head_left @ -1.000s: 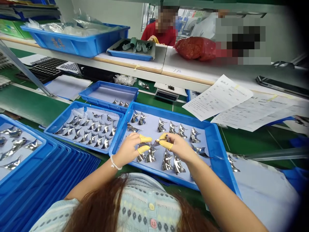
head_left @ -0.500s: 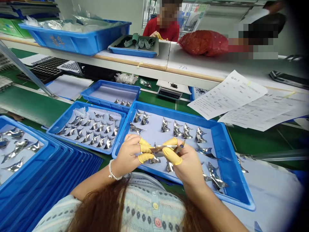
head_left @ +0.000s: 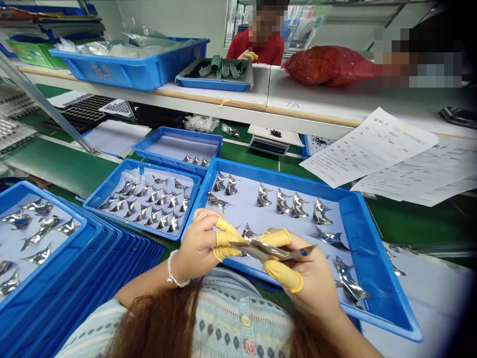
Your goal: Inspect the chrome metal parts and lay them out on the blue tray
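Between my two hands is a shiny curved metal part (head_left: 261, 250) with pointed ends, held above the near side of a large blue tray (head_left: 283, 172). My left hand (head_left: 203, 243), in yellow finger cots, pinches its left end. On its right portion, the cot-covered thumb and finger of my right hand (head_left: 309, 271) are closed, with a pointed tip sticking out past them. Similar metal parts (head_left: 299, 205) stand and lie on the white lining of the large tray. Some of those nearest me are partly hidden by my hands.
A smaller blue tray (head_left: 112, 171) on the left holds several rows of metal parts. Behind it sits another tray (head_left: 177, 161). Stacked trays (head_left: 85, 258) rise at the left. Paper sheets (head_left: 368, 149) hang from the shelf (head_left: 238, 102). A person in red (head_left: 238, 45) sits beyond.
The metal part has turned and lowered slightly toward me, so more of its length and pointed right end shows. My right hand has shifted right and down. The whole view has shifted a little.
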Demonstrator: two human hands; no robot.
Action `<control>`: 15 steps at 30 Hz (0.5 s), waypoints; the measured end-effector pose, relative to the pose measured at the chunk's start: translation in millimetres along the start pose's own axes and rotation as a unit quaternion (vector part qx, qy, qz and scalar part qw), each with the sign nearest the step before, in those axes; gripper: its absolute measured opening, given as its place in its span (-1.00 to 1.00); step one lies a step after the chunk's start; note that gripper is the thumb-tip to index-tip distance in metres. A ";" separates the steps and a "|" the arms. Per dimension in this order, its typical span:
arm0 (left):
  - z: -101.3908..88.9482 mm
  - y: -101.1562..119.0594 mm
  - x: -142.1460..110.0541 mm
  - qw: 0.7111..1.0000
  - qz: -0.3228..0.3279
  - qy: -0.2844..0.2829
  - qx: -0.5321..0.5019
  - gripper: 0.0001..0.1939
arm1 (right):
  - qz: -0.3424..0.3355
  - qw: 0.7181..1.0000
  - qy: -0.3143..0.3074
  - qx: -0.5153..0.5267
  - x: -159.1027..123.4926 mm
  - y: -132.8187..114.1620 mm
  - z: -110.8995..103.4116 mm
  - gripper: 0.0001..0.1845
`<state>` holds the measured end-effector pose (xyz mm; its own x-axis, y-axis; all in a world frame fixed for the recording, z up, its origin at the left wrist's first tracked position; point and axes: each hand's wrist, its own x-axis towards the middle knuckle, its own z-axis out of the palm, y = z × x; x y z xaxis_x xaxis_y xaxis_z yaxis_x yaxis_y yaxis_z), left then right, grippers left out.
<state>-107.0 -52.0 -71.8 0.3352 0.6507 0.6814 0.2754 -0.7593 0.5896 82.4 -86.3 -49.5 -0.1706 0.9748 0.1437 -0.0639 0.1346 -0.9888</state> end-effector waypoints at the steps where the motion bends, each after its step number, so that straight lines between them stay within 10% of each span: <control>1: -0.5 0.0 -0.7 1.000 0.002 0.000 0.003 -0.75 | -0.003 1.000 -0.005 0.009 -0.2 -0.5 0.3 -0.86; 15: -4.4 4.2 -2.7 0.998 0.026 0.009 0.053 -0.82 | -0.032 0.999 -0.007 -0.016 -1.1 2.7 -0.9 -0.84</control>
<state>-110.7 -56.9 -69.2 0.3357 0.6099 0.7179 0.3520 -0.7881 0.5049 83.2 -86.9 -52.4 -0.1817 0.9614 0.2068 -0.0445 0.2020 -0.9784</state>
